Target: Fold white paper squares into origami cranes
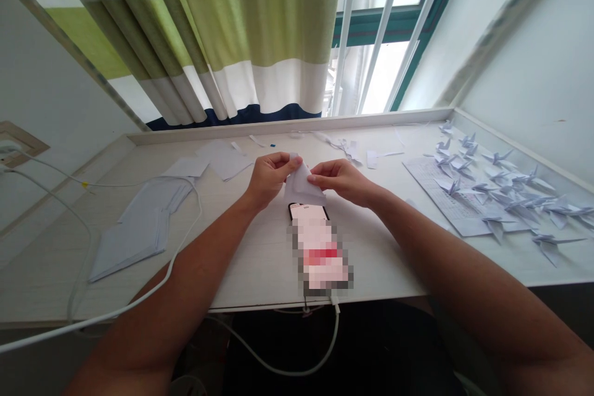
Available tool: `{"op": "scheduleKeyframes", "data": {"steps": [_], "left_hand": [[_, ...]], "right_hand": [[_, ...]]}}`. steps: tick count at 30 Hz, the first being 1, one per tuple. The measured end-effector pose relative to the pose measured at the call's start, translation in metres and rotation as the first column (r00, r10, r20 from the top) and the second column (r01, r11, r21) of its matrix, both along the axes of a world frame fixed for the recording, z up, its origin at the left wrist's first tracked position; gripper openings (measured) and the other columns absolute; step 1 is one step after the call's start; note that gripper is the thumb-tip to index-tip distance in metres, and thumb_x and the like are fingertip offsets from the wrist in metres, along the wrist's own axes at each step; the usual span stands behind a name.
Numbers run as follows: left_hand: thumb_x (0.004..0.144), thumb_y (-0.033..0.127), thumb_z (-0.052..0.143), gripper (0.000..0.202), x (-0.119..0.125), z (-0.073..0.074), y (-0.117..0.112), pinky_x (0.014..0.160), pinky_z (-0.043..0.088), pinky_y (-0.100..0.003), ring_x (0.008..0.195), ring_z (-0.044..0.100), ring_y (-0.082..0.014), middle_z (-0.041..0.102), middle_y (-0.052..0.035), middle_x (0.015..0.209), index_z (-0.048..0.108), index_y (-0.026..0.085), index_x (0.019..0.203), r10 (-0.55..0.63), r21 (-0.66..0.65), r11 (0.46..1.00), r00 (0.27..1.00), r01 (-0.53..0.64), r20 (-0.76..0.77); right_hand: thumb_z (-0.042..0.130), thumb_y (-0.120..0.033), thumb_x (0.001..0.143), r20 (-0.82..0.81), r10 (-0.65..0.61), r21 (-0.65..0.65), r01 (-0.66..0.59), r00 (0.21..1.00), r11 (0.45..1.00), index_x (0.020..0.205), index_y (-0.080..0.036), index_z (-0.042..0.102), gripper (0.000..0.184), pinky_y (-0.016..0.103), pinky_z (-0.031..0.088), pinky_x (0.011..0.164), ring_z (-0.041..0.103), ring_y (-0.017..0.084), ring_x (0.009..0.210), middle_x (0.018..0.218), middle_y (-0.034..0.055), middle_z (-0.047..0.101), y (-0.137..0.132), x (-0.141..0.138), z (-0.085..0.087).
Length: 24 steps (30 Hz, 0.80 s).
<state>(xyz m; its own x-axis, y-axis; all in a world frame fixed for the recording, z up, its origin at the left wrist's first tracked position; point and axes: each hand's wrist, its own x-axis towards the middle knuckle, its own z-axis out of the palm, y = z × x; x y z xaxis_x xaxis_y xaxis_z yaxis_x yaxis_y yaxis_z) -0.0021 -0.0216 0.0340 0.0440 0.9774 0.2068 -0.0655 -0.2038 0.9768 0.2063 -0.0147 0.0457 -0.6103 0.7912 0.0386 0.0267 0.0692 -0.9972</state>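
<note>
A small folded sheet of white paper (pixel 302 187) is held up between my two hands, just beyond the phone. My left hand (pixel 271 178) pinches its upper left corner between thumb and fingers. On the other side, my right hand (pixel 341 180) grips the right edge with thumb and forefinger. The phone (pixel 320 247) lies on the desk below the paper with its screen lit and partly blurred out. A white cable (pixel 335 304) is plugged into its near end.
Stacks of white paper (pixel 132 238) lie at the left, crossed by a white cable (pixel 185 247). Many folded paper cranes (pixel 510 198) crowd the right side, some on a printed sheet (pixel 434 198). Paper scraps (pixel 350 150) lie toward the back, before a striped curtain (pixel 278 25).
</note>
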Motion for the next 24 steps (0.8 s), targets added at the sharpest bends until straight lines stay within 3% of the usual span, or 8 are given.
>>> {"op": "scheduleKeyframes", "data": {"steps": [5,12,24], "left_hand": [[0.073,0.055,0.086,0.042,0.0008,-0.0006,0.0007,0.063,0.055,-0.028,0.069,0.069,-0.0179,0.078,-0.0068,0.079,0.078,0.017,0.085,-0.012,-0.020,1.000,1.000,0.012,0.001],[0.065,0.058,0.090,0.048,0.0018,0.0035,-0.0007,0.070,0.058,-0.031,0.078,0.073,-0.0221,0.079,-0.0087,0.079,0.077,0.015,0.082,0.015,-0.022,1.000,0.998,-0.014,0.054],[0.073,0.058,0.083,0.047,-0.0017,0.0067,-0.0008,0.064,0.054,-0.028,0.079,0.072,-0.0212,0.081,-0.0127,0.092,0.078,0.015,0.092,-0.027,-0.054,0.998,0.999,0.028,0.019]], "right_hand": [[0.083,-0.044,0.082,0.015,-0.023,0.018,0.023,1.000,1.000,0.091,-0.015,0.077,0.031,0.029,0.051,0.067,0.065,0.013,0.073,0.082,0.0045,0.074,-0.0008,-0.0021,-0.0010],[0.082,-0.049,0.082,0.083,0.072,-0.020,-0.070,0.994,0.997,0.086,-0.014,0.075,0.035,0.028,0.051,0.063,0.065,0.013,0.070,0.080,0.0042,0.073,-0.0011,-0.0009,0.0002],[0.084,-0.047,0.079,0.041,0.039,-0.019,-0.038,0.998,0.999,0.084,-0.016,0.069,0.035,0.025,0.043,0.055,0.059,0.011,0.064,0.076,0.0015,0.069,0.0001,-0.0048,-0.0049]]}}
